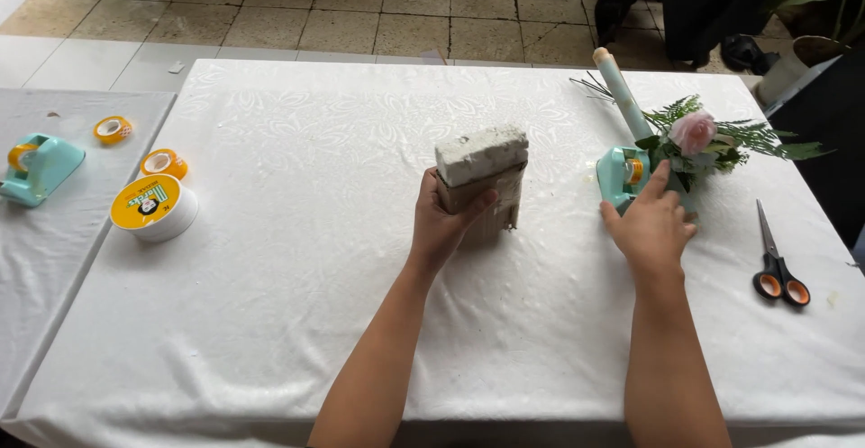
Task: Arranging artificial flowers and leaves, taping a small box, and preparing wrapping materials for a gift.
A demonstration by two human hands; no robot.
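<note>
Head view: left hand (443, 223) is wrapped around a block (482, 182) standing upright mid-table on the white tablecloth (297, 259). Thumb on the near face, fingers closed around the left side, so clamped on it. The block has a pale grey, crumbly-looking top and a brown cardboard-like lower part. Looks like floral foam in a sleeve: judged light, stiff but brittle, and it will dent or shed under pinch pressure. Better hold is low on the brown sides, flat palm, not the grey cap.

Right hand (651, 223) lies flat, fingers spread and apart, gripping nothing. Its fingertips touch the teal tape dispenser (622, 176) and the base of a small posy.

Posy: pink rose (693, 131) with green fern leaves (766, 141), soft and easily crushed. A pale blue rolled tube (620, 92) leans up out of it, tilted left.

Black scissors with orange handle lining (777, 268) lie closed to the right, well apart from the hand.

Far left: a second teal dispenser (36, 169), a big yellow-faced tape roll (155, 206) and two small orange rolls (164, 162), all out of reach of either hand. Tiled floor beyond the table.
</note>
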